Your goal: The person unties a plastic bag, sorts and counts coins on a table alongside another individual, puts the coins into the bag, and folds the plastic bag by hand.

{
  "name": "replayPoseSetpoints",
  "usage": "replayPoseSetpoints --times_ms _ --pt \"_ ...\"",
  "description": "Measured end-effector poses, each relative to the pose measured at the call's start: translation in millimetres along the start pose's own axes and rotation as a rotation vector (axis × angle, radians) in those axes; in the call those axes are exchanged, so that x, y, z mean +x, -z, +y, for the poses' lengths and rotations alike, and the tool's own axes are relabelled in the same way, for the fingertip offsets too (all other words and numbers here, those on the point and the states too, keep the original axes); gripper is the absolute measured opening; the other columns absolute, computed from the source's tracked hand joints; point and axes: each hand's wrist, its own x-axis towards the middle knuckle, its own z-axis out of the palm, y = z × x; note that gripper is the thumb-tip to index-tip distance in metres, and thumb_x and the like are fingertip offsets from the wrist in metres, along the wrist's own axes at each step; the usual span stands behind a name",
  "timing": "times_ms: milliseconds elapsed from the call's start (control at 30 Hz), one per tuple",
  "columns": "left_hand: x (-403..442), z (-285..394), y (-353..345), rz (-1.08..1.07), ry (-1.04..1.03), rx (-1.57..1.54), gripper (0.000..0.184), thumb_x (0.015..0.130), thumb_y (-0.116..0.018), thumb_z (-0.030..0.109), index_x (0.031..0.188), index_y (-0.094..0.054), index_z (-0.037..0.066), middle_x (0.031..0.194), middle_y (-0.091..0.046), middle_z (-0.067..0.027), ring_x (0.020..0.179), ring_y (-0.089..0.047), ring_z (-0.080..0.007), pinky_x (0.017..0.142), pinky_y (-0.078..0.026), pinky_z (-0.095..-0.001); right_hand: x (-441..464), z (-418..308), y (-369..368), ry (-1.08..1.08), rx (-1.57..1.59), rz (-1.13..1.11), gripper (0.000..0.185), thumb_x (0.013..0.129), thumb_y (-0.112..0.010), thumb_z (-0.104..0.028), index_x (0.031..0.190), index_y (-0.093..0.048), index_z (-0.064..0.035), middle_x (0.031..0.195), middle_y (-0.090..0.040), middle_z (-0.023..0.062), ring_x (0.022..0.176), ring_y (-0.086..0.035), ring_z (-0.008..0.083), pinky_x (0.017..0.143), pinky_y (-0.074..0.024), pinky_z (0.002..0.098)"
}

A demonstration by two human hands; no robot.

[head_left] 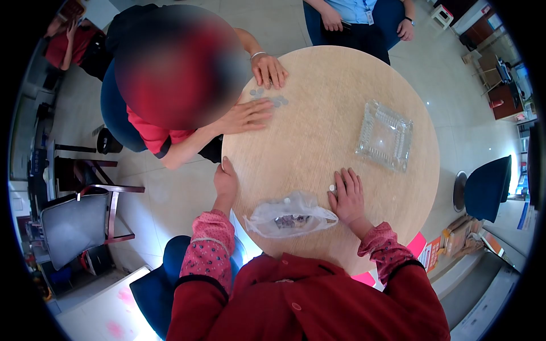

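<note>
My right hand [348,196] lies palm down on the round wooden table [318,148], its fingers stretched out. Small pale coins [332,188] show beside its thumb and index finger; whether more lie beneath the palm is hidden. Left of that hand, close by, is a translucent white plastic bag [290,216] with many coins inside. One coin [287,200] shows at the bag's upper edge. At the table's left rim rests my left hand [226,183], a digit pointing up along the edge. Its other fingers are mostly hidden.
Across to the left, another person's hands [248,115] lie around several grey coins [278,101]. A square glass ashtray [385,135] stands on the table's right side. A seated person in a blue shirt [352,10] is beyond the table. A dark chair [488,188] stands at right.
</note>
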Motion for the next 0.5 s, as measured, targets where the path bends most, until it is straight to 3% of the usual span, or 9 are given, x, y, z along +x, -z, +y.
replayPoseSetpoints --times_ms 233,333,400,500 --pt "7.1 -11.4 -5.7 -0.009 0.010 -0.065 0.066 0.094 -0.034 0.051 0.101 -0.060 -0.009 0.092 -0.062 -0.0290 0.088 -0.059 -0.0436 0.079 -0.046 -0.0450 -1.8 2.4 -3.3 -0.029 -0.009 0.013 0.054 0.081 -0.061 -0.027 0.129 -0.047 -0.0050 0.133 -0.042 0.0163 0.127 -0.036 0.0355 0.105 -0.0292 0.0509" --pt "13.6 -25.0 -6.7 -0.097 0.064 -0.190 0.066 0.094 -0.036 0.052 0.107 -0.058 -0.008 0.096 -0.064 -0.0225 0.092 -0.061 -0.0361 0.082 -0.046 -0.0413 -4.6 4.7 -5.8 -0.038 0.012 0.026 0.055 0.081 -0.061 -0.027 0.129 -0.047 -0.0050 0.133 -0.043 0.0161 0.127 -0.037 0.0348 0.105 -0.0301 0.0502" --pt "11.1 -22.3 -2.1 -0.169 0.220 -0.443 0.063 0.094 -0.039 0.052 0.120 -0.051 -0.005 0.110 -0.060 -0.0164 0.102 -0.057 -0.0267 0.086 -0.045 -0.0371 -2.5 4.6 -2.9 -0.008 0.031 0.060 0.055 0.080 -0.061 -0.027 0.128 -0.046 -0.0046 0.131 -0.045 0.0156 0.125 -0.039 0.0342 0.104 -0.0307 0.0494" --pt "-3.9 -4.5 23.1 -0.292 0.303 -0.544 0.059 0.095 -0.039 0.047 0.131 -0.041 0.000 0.123 -0.052 -0.0133 0.112 -0.051 -0.0227 0.091 -0.043 -0.0351 -3.9 7.7 -3.4 -0.030 0.134 0.077 0.060 0.078 -0.064 -0.026 0.130 -0.044 -0.0033 0.132 -0.044 0.0169 0.126 -0.037 0.0362 0.106 -0.0287 0.0504"
